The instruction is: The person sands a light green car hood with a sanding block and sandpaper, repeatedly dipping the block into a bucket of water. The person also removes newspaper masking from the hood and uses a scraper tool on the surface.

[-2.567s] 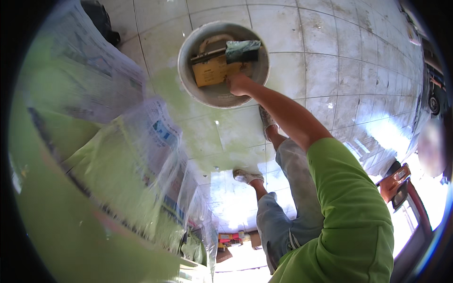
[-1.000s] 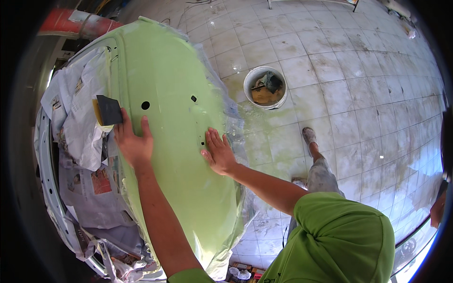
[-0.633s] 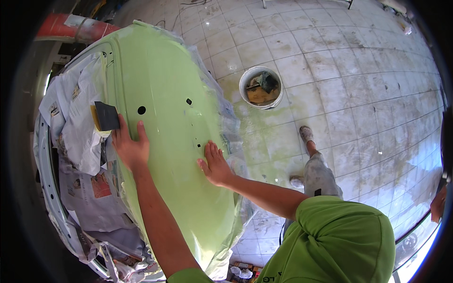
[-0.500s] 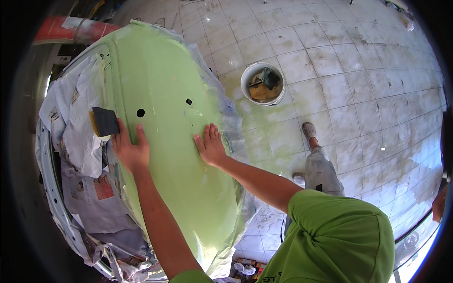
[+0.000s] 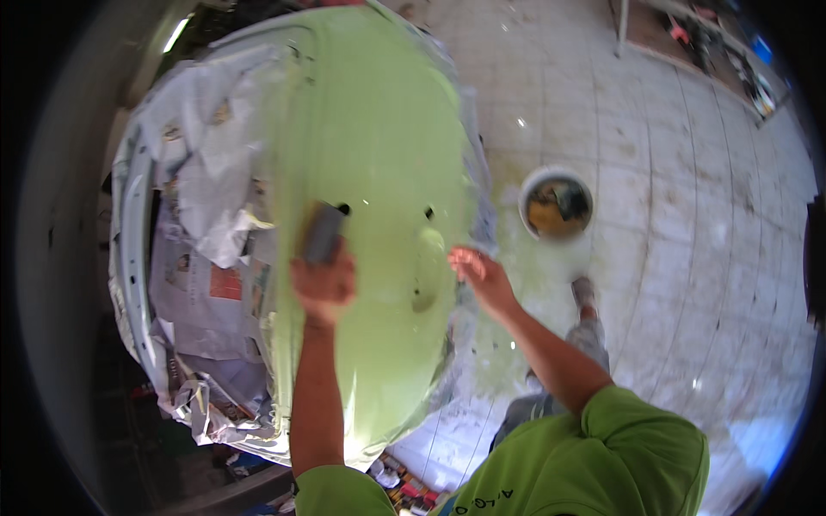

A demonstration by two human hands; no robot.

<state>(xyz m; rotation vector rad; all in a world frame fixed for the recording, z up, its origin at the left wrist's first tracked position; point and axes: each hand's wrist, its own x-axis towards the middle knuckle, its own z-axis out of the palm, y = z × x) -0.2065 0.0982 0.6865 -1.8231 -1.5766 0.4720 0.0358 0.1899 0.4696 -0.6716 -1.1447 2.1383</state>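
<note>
A light green painted car body panel [image 5: 379, 155] stretches out in front of me. My left hand [image 5: 325, 284] grips a folded piece of sandpaper [image 5: 323, 236], dark grey with a brownish side, over the panel's left part. Sandpaper and fingers are blurred by motion. Just above the sandpaper is a round dark hole [image 5: 344, 209]. My right hand [image 5: 478, 273] hovers by the panel's right edge, its fingers partly curled and smeared. A smaller dark hole [image 5: 428, 212] and a wet-looking patch [image 5: 428, 258] lie left of that hand.
Newspaper and masking sheet [image 5: 224, 172] cover the opening left of the panel. On the tiled floor [image 5: 654, 258], to the right, stands a white bucket [image 5: 527, 193] holding water, a brown piece and a dark cloth. A shelf [image 5: 671, 39] with tools is at the far right.
My left hand has moved right onto the green surface with the sandpaper. My right hand has lifted off the panel toward its edge, its fingers curling. The whole view has shifted.
</note>
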